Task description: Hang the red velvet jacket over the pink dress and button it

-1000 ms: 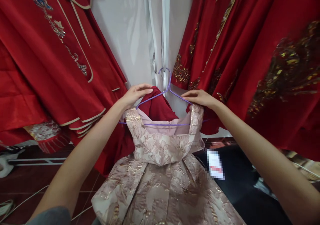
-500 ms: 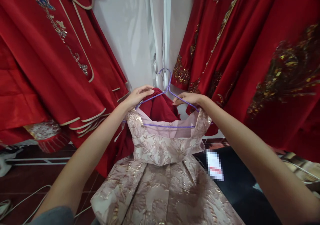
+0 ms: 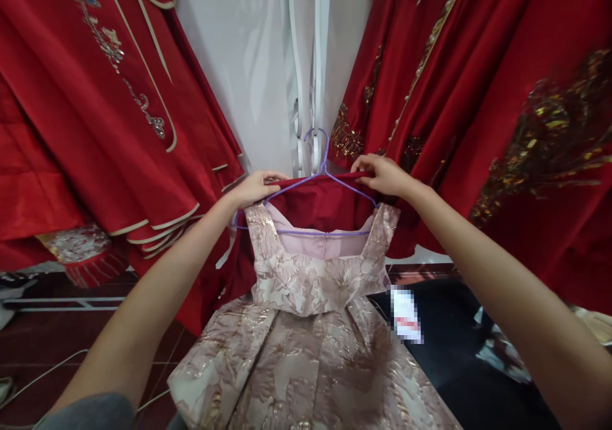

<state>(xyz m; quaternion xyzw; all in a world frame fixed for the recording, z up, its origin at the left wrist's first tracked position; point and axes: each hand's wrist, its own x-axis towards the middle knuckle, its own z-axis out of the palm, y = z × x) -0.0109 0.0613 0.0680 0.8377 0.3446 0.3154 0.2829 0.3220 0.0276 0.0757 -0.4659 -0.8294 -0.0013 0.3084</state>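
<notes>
A pink and gold brocade dress (image 3: 306, 286) hangs by its wide straps on a purple hanger (image 3: 326, 162), its pale pink lining showing at the neckline. Behind the hanger a dark red cloth (image 3: 318, 204) is stretched out with a nearly straight top edge. My left hand (image 3: 255, 188) pinches that edge at one end, beside the hanger's left arm. The other end is between the bent fingers and thumb of my right hand (image 3: 382, 174), above the hanger's right arm. The lower part of the red cloth is hidden by the dress.
Red garments with pale trim (image 3: 157, 118) hang at the left. More red garments with gold sequins (image 3: 478, 99) hang at the right. A white panel (image 3: 229, 54) stands between them. Below right lies a black surface (image 3: 444, 334) with a blurred white label (image 3: 405, 315).
The red cloth, bunched behind the hanger before, is now spread into a straight edge. My right hand has moved up and slightly right; my left hand has shifted a little down and left.
</notes>
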